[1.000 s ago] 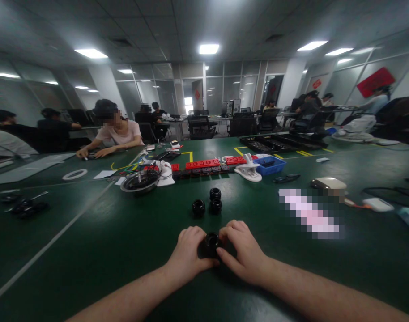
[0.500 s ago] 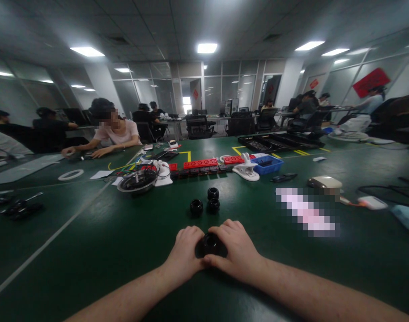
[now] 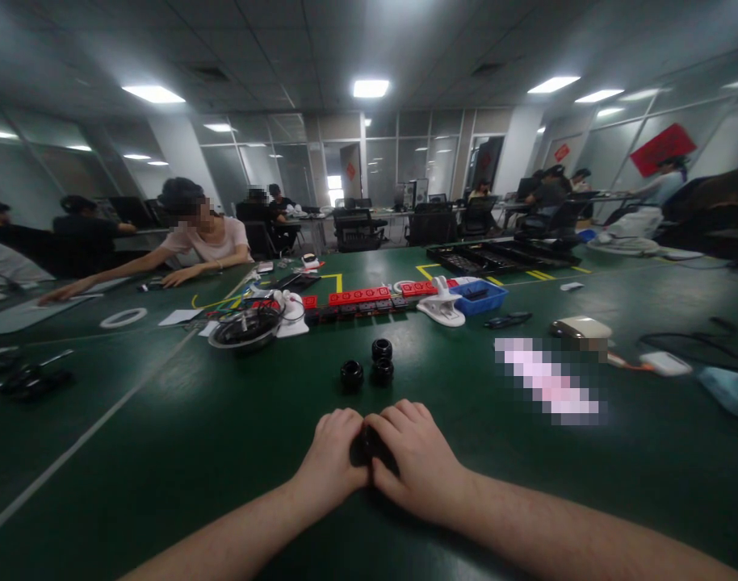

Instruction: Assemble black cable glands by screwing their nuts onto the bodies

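Note:
My left hand [image 3: 336,456] and my right hand [image 3: 414,460] are pressed together on the green table [image 3: 163,452], fingers curled round a small round black part [image 3: 369,444] that shows only as a sliver between them. Just beyond my hands stand three more round black parts [image 3: 369,369]: one on the left, two close together on the right.
Farther back lie a row of red blocks [image 3: 360,297], a white clamp [image 3: 440,307], a blue tray [image 3: 480,297], a metal bowl with cables [image 3: 245,329] and black trays [image 3: 496,258]. A seated person [image 3: 203,238] reaches across the table at left. A beige device [image 3: 580,329] lies right.
My two hands have closed in over the black part, which is now nearly covered. The person at left has stretched an arm farther out to the left.

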The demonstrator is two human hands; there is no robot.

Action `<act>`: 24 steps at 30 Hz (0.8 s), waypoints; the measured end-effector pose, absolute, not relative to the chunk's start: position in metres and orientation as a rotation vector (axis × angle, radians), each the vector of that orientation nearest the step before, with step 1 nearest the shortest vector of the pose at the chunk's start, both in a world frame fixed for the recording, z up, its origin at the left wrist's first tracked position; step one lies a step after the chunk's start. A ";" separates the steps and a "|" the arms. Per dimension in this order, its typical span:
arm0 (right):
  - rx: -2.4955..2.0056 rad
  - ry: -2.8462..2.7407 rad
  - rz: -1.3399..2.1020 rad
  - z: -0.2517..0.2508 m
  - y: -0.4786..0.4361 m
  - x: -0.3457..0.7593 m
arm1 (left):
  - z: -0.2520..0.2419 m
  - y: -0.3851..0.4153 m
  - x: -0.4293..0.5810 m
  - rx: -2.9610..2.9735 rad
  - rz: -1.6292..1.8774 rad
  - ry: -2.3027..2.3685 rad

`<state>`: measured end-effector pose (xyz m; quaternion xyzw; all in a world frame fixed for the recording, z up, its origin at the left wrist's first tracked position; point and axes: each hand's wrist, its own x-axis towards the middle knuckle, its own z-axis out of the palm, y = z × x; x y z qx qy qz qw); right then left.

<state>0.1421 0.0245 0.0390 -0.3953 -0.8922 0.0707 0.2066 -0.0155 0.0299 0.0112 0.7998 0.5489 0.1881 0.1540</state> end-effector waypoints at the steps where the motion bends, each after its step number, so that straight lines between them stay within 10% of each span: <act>1: -1.094 -2.490 0.198 0.039 0.024 0.142 | 0.011 0.030 -0.015 2.288 0.542 1.575; 24: -0.811 -2.503 0.319 0.033 0.023 0.152 | 0.010 0.031 -0.017 2.263 0.556 1.576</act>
